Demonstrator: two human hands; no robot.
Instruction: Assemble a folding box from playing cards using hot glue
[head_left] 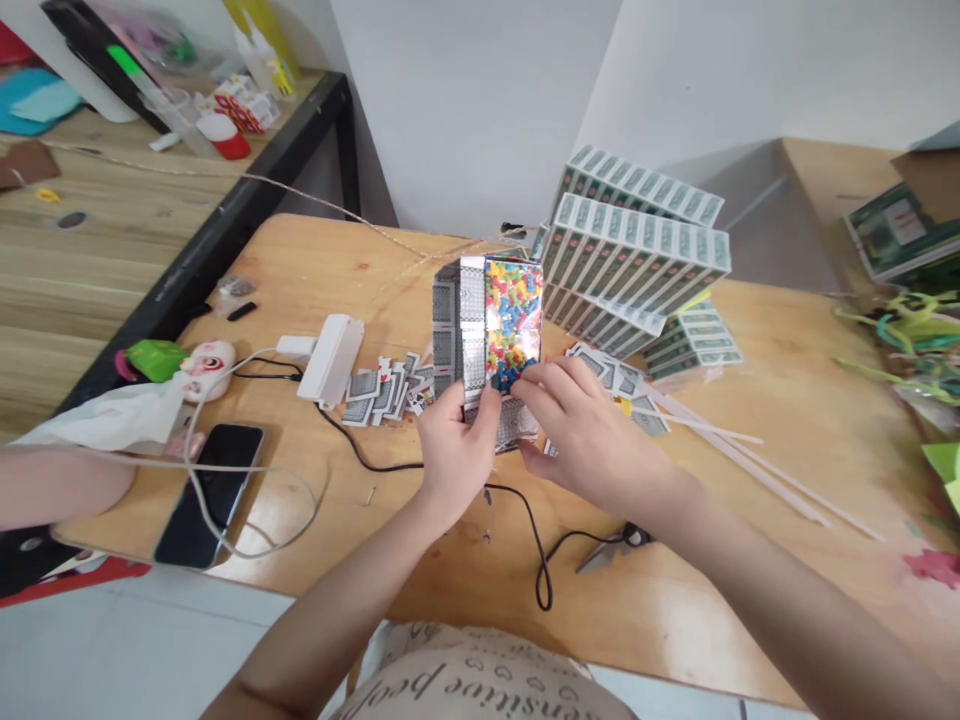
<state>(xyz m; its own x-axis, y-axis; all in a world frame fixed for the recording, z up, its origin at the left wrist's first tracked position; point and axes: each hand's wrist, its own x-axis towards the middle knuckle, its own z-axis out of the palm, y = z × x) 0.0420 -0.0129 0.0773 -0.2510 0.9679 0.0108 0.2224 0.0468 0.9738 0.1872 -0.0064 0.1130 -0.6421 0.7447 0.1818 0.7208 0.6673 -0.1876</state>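
An upright box-like structure (pixel 480 330) made of grey patterned playing cards stands at the middle of the wooden table (pixel 750 420). A colourful sheet (pixel 514 315) covers its front right face. My left hand (pixel 454 450) grips the structure's lower front, fingers closed on it. My right hand (pixel 585 425) pinches the bottom edge of the colourful sheet against the structure. Loose playing cards (pixel 386 390) lie to the left of it, and more cards (pixel 619 380) lie behind my right hand.
Stacked card packs (pixel 634 255) stand behind the structure. A white power strip (pixel 330 360), a phone (pixel 210 495) with cables, tissue and a small figure lie left. Scissors (pixel 607 550) and white sticks (pixel 742 460) lie right. Another person's arm (pixel 60 485) rests at the left edge.
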